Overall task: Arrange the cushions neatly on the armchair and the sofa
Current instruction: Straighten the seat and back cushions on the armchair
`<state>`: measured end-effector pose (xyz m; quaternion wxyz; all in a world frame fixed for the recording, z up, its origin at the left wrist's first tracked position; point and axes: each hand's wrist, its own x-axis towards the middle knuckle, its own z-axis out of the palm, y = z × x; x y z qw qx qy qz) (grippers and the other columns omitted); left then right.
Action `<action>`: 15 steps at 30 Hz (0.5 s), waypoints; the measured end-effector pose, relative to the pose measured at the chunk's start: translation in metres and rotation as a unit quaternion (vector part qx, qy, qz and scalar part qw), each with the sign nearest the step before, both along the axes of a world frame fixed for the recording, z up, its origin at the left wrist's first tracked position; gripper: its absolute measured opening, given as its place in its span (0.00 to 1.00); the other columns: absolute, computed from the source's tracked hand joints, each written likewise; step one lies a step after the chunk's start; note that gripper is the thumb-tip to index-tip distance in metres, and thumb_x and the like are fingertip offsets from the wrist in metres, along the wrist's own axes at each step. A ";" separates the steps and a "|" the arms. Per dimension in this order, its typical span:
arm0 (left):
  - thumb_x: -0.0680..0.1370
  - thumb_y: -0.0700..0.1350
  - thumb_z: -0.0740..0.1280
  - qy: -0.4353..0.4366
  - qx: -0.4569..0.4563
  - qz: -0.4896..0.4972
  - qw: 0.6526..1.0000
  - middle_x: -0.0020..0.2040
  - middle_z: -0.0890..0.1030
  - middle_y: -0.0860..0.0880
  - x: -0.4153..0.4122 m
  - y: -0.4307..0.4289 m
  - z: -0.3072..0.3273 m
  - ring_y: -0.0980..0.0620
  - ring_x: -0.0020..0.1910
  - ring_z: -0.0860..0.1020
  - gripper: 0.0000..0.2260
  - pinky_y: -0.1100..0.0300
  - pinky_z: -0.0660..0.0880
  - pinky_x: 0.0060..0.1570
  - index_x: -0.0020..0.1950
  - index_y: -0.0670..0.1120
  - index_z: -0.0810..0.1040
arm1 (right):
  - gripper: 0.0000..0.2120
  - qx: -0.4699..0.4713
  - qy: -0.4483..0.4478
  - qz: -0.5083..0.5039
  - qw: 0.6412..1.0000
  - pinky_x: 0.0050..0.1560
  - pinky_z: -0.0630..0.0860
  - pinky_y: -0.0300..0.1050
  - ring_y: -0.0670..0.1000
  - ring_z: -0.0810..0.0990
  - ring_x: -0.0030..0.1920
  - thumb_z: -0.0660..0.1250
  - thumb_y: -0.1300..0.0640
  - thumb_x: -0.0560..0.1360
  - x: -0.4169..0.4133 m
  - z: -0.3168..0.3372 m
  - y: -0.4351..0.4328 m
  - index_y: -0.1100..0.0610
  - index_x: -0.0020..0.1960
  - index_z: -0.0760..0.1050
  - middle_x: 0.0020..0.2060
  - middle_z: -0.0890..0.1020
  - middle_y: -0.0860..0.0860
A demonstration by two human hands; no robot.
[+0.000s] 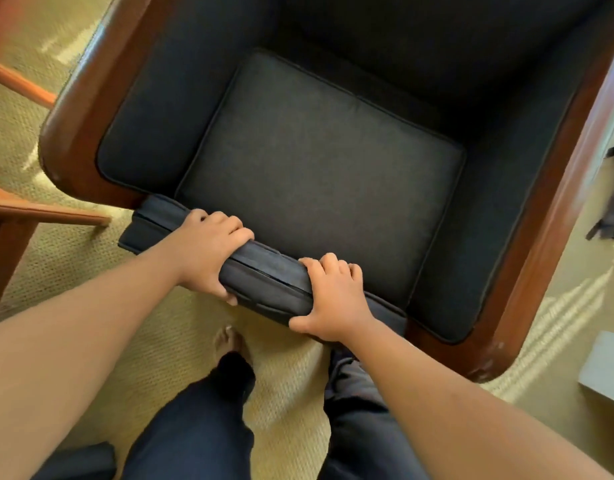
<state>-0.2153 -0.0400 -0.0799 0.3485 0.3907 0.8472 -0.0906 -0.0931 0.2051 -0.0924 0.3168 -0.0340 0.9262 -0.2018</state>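
From the head view, the dark seat cushion (pixel 312 188) lies flat in the well of the armchair (pixel 554 216), between the two padded arms and in front of the padded back; its long axis runs across the chair, along the front edge, which slants in the picture from upper left to lower right; its short axis points back toward the chair's back. The cushion's front left corner juts out past the front of the left arm and hangs over the carpet (pixel 91 289); its front right end sits close against the right arm's pad.

The left hand (pixel 208 251) grips the front edge left of its middle; its fingers are curled close together over the top seam and the thumb hooks beneath on the front face. The right hand (pixel 333 303) grips the same edge just beside it, apart from the left hand; its fingers are curled over the top, slightly spread, and the thumb is stretched out along the lower rim.

Bare carpet lies in front of the chair, where a bare foot (pixel 229 344) and dark trousers (pixel 194 427) stand; a wooden table (pixel 39 213) stands near the chair's left front corner; a pale flat object (pixel 603 368) lies on the floor near the right front corner.
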 end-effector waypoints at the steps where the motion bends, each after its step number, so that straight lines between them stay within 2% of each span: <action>1: 0.59 0.83 0.59 0.003 0.006 -0.014 1.000 0.68 0.68 0.54 -0.006 0.001 -0.003 0.50 0.66 0.68 0.52 0.46 0.65 0.67 0.75 0.54 0.62 | 0.48 -0.005 -0.004 0.000 1.000 0.67 0.64 0.55 0.53 0.70 0.61 0.69 0.29 0.60 -0.001 -0.004 0.001 0.47 0.75 0.62 0.60 0.68 0.47; 4: 0.59 0.87 0.52 0.005 0.047 -0.030 0.998 0.64 0.73 0.53 -0.013 -0.003 -0.010 0.49 0.61 0.73 0.53 0.48 0.68 0.62 0.72 0.51 0.68 | 0.50 -0.010 0.010 -0.008 1.000 0.63 0.71 0.53 0.51 0.73 0.61 0.66 0.22 0.61 -0.003 -0.009 -0.001 0.48 0.75 0.63 0.61 0.71 0.46; 6: 0.60 0.87 0.51 0.003 0.091 -0.030 0.995 0.61 0.75 0.52 -0.017 -0.008 -0.020 0.48 0.58 0.75 0.53 0.48 0.69 0.60 0.70 0.50 0.71 | 0.51 0.000 0.021 -0.030 0.999 0.60 0.73 0.53 0.51 0.74 0.59 0.63 0.18 0.61 -0.003 -0.010 -0.006 0.48 0.75 0.64 0.60 0.72 0.45; 11: 0.71 0.80 0.44 0.004 0.132 0.001 0.991 0.55 0.77 0.54 -0.011 -0.012 -0.032 0.48 0.53 0.77 0.41 0.49 0.70 0.54 0.64 0.52 0.74 | 0.52 0.013 0.042 -0.043 0.998 0.56 0.74 0.51 0.51 0.76 0.55 0.60 0.15 0.61 0.002 -0.014 -0.010 0.49 0.73 0.68 0.58 0.74 0.45; 15: 0.75 0.76 0.47 0.020 0.152 0.011 0.988 0.52 0.78 0.52 -0.007 -0.008 -0.036 0.46 0.51 0.77 0.35 0.48 0.71 0.51 0.62 0.51 0.74 | 0.52 0.033 0.026 -0.038 0.998 0.58 0.74 0.50 0.50 0.76 0.57 0.59 0.14 0.61 0.001 -0.014 -0.008 0.48 0.74 0.66 0.59 0.74 0.45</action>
